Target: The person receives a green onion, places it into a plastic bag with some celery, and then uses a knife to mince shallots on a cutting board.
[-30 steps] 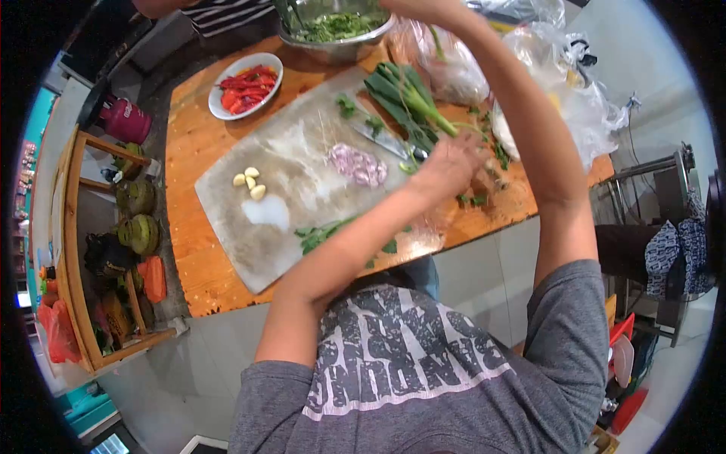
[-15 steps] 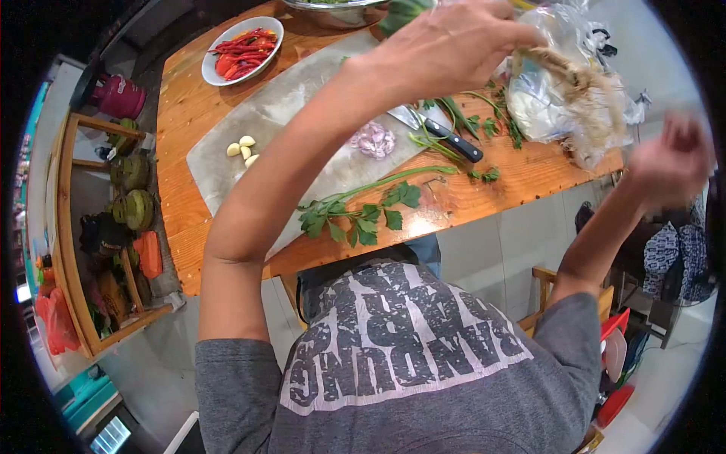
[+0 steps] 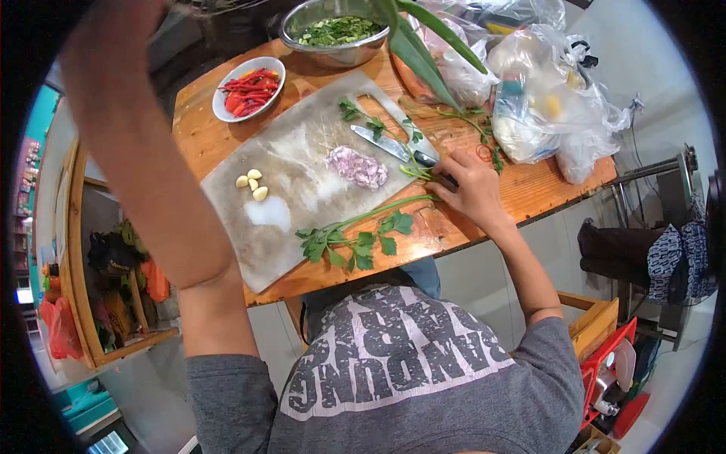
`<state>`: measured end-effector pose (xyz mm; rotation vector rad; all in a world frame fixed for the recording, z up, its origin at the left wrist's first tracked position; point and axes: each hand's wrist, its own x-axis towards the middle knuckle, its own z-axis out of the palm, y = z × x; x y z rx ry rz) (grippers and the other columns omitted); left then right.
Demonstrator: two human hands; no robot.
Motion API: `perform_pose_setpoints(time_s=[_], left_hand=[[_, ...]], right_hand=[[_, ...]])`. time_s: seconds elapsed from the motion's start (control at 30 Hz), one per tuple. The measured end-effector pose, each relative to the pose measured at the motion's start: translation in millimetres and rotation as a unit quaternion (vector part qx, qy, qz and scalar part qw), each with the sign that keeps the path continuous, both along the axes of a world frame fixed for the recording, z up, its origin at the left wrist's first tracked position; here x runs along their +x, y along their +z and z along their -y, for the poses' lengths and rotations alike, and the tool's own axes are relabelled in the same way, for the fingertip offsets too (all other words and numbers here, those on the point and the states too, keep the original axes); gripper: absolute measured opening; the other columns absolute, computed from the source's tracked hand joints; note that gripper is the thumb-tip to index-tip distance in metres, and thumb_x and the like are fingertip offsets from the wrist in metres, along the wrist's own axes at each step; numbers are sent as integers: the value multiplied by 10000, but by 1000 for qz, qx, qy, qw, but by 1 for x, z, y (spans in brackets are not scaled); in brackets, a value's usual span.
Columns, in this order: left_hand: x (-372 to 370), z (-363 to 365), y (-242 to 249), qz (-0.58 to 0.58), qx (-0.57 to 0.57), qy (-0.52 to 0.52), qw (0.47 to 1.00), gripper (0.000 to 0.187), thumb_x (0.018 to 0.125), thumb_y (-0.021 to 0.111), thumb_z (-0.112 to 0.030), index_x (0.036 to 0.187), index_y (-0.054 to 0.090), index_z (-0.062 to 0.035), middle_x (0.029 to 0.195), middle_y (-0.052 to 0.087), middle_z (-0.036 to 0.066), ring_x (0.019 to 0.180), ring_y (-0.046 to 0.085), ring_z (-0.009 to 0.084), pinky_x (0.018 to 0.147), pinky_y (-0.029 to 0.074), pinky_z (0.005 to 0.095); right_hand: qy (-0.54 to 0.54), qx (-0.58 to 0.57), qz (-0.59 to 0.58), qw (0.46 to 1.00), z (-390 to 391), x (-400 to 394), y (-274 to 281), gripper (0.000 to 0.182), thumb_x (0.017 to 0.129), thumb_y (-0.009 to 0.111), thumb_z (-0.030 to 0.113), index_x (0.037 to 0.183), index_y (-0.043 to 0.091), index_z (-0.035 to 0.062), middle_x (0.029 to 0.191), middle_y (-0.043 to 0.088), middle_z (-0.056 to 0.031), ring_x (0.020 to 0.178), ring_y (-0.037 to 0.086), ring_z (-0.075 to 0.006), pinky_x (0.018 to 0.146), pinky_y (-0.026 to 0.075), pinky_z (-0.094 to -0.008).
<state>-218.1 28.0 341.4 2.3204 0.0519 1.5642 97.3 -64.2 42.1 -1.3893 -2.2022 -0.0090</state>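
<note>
Your right hand (image 3: 470,189) rests on the table (image 3: 193,136) at the near right corner of the board (image 3: 295,181), fingers curled down over the black handle of the knife (image 3: 393,146). It looks closed on the handle, though the hand hides most of the grip. The blade lies flat on the board, pointing away from you toward the bowl (image 3: 336,34), with small herb sprigs (image 3: 374,121) scattered beside it.

Your left arm is raised high on the left of the view; the left hand is out of view at the top edge, so you cannot tell from here how open it is. Long green leaves (image 3: 423,45) hang down from the top edge over the bowl and the bags (image 3: 544,98).

Just left of the blade sits a small pile of sliced shallot (image 3: 357,166). A celery stalk (image 3: 355,231) lies across the near edge of the board, its stem end close to your right hand. Peeled garlic (image 3: 251,183) cloves sit toward the left of the board, and a plate of red chillies (image 3: 248,87) stands beyond it.
</note>
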Motion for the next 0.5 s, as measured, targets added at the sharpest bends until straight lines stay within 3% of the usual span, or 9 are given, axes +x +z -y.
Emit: perform_pose_setpoints(time_s=[0.17, 0.27, 0.3, 0.4, 0.5], left_hand=[[-87, 38, 53, 26, -18, -49, 998, 159, 967, 593, 54, 1085, 694, 20, 980, 726, 148, 790, 727, 205, 717, 669, 277], [-132, 61, 70, 33, -29, -76, 996, 145, 951, 612, 75, 1054, 703, 29, 970, 734, 158, 790, 742, 208, 731, 686, 261], [-143, 67, 70, 33, -30, -86, 995, 140, 945, 619, 82, 1044, 706, 32, 967, 736, 161, 789, 747, 209, 735, 692, 256], [-166, 92, 43, 51, -69, 21, 996, 137, 947, 618, 78, 1045, 703, 32, 968, 732, 159, 792, 744, 209, 737, 689, 256], [-183, 118, -2, 48, -122, 147, 980, 134, 949, 617, 75, 1046, 699, 32, 969, 728, 158, 794, 740, 208, 739, 686, 257]], right_hand=[[14, 11, 26, 999, -5, 4, -7, 191, 757, 834, 146, 895, 711, 96, 840, 638, -59, 771, 653, -241, 648, 531, -372], [-23, -174, -81, 981, -2, 7, 10, 137, 816, 799, 111, 918, 715, 74, 856, 691, -42, 757, 664, -165, 643, 518, -326], [-10, -175, -122, 977, -3, 10, 17, 120, 839, 784, 108, 927, 714, 66, 858, 701, -34, 757, 658, -142, 643, 511, -308], [13, -142, -257, 956, -17, 17, 44, 120, 914, 747, 143, 947, 705, 35, 854, 715, 8, 742, 615, -73, 632, 467, -238], [1, -19, -269, 963, -47, 15, 86, 138, 889, 777, 182, 948, 745, 60, 778, 727, -20, 679, 607, -59, 581, 460, -260]])
